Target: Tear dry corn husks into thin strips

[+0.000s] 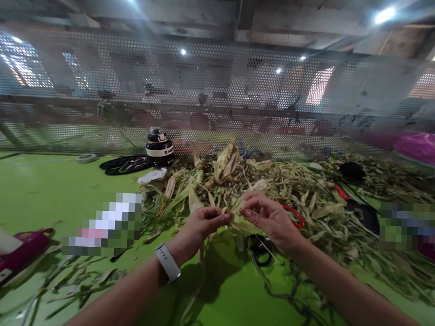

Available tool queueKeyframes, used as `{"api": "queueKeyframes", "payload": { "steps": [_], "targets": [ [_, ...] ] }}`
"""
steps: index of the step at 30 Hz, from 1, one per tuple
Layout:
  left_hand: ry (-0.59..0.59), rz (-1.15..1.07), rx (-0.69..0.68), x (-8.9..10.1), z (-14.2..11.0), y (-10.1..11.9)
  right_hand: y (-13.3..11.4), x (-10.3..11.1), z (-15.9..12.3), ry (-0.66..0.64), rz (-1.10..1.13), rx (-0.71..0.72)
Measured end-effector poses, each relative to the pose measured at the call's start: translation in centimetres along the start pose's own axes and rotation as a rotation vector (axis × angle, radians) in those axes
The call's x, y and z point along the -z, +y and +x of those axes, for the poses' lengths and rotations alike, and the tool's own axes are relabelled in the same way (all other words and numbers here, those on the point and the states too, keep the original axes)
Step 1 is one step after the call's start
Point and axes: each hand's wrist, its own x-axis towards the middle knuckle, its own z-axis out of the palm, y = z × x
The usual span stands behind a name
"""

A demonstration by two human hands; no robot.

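Close together above the green table (233,288), both my hands pinch pale, dry corn husk (236,209). My left hand (203,225), with a light watch strap on its wrist, is closed with thumb and forefinger on the husk. Just to its right, my right hand (267,218) is closed on the same pale strip, its fingertips bent inward. Husk strands hang below the left hand. Behind the hands lies a large heap of dried corn husks (296,181), with a bundled husk piece (227,161) standing up from it. Red scissor handles (295,217) show partly beside my right hand.
A black bottle (159,147) stands at the back left, next to a black coiled item (125,165) and white tissue (152,175). A magenta device (15,255) lies at the left edge. Behind the table runs a perforated metal screen (221,86). Dark cord (280,295) trails near the front.
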Motion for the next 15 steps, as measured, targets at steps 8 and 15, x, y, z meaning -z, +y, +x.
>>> {"api": "queueKeyframes", "payload": {
  "steps": [8,15],
  "targets": [
    [0.101,0.135,-0.030,-0.8,-0.4,1.0,-0.3,-0.3,-0.4,-0.094,-0.180,-0.336],
    [0.110,0.314,-0.094,-1.3,-0.7,0.7,0.2,-0.5,-0.3,-0.068,-0.284,-0.393]
  ]
}}
